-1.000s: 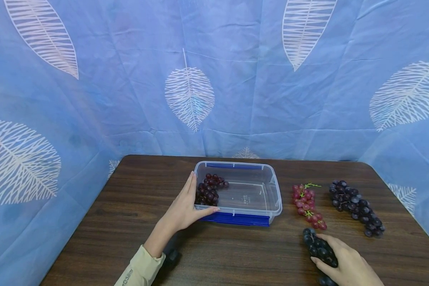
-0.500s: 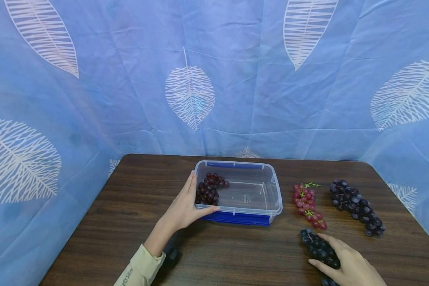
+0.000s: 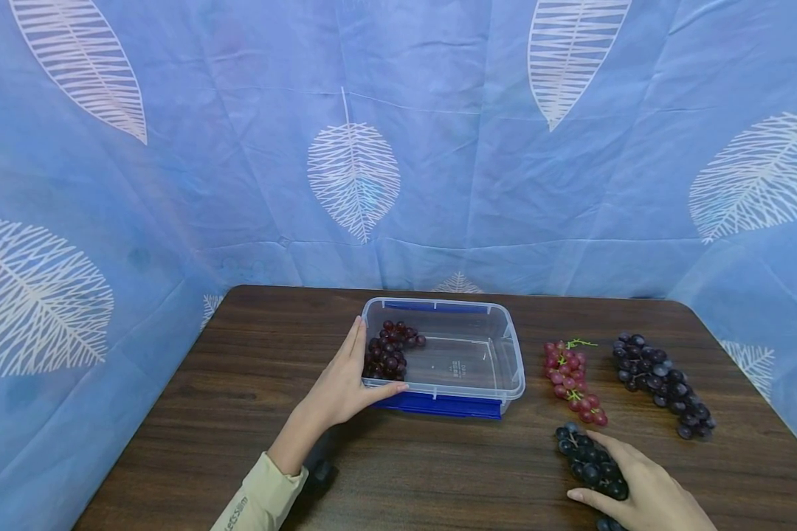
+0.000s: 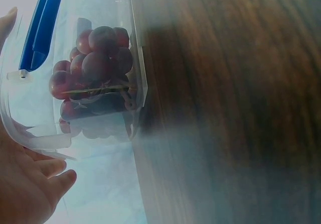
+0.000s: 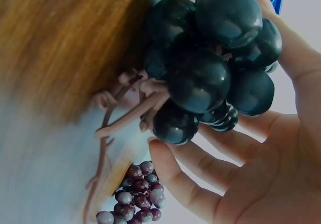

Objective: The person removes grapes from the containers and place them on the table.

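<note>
My left hand (image 3: 337, 391) rests at the near left corner of a clear plastic food container (image 3: 514, 346) with blue clips. Its fingers lie straight along the left side, with the thumb across the front rim. Inside, at the left end, lies a dark red grape bunch (image 3: 390, 354), also visible through the wall in the left wrist view. My right hand (image 3: 647, 490) curves around a bunch of black grapes (image 5: 198, 78) at the lower right in the head view. The thumb is on the near side and the fingers on the far side; a brown stem (image 5: 125, 116) sticks out.
A pink-red grape bunch (image 3: 569, 383) with green stems lies between the container and a dark purple grape bunch (image 3: 660, 387) on the brown wooden table (image 3: 438, 472). A small black object (image 3: 320, 472) sits by the left wrist. Blue leaf-print cloth (image 3: 438, 184) surrounds the table.
The black grapes have shifted slightly leftward and away from the person under the right hand, and its thumb has spread a little outward. The left hand and container stay put.
</note>
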### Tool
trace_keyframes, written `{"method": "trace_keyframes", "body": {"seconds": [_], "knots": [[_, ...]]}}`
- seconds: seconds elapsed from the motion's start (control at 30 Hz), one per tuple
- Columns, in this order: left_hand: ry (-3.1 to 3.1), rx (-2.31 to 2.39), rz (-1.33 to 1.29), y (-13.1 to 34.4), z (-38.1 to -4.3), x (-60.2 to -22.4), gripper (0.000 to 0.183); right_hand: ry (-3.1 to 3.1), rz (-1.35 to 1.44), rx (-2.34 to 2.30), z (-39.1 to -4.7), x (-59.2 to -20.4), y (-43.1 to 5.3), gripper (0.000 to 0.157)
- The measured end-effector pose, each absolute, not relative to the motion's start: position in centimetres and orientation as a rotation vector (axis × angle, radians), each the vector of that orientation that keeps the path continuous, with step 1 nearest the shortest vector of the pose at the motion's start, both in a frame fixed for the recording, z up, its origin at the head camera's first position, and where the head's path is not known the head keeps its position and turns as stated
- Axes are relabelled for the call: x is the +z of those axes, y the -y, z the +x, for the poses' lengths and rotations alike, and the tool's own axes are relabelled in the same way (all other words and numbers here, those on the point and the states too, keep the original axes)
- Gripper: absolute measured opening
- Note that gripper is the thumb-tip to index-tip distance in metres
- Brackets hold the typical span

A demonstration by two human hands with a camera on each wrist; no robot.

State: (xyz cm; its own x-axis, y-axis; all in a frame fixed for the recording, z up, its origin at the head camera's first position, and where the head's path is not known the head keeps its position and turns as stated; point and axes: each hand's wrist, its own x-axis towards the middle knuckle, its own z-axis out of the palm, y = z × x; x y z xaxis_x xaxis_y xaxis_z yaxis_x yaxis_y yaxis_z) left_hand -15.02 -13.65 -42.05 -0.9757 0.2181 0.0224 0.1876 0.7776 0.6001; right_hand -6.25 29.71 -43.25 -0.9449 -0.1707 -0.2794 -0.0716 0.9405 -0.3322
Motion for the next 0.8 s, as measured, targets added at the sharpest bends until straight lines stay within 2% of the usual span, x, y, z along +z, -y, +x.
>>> {"method": "trace_keyframes", "body": {"seconds": [0.27,0.8], "knots": [[-2.909,0.962,0.339,13.74,-15.03,-42.06,0.130,-2.784,-0.190,-0.478,-6.22,-43.42,-29.70,0.101],[-2.919,0.962,0.322,13.68,-14.89,-41.94,0.130,-2.805,-0.261,-0.503,-6.12,-43.19,-29.53,0.097]]}}
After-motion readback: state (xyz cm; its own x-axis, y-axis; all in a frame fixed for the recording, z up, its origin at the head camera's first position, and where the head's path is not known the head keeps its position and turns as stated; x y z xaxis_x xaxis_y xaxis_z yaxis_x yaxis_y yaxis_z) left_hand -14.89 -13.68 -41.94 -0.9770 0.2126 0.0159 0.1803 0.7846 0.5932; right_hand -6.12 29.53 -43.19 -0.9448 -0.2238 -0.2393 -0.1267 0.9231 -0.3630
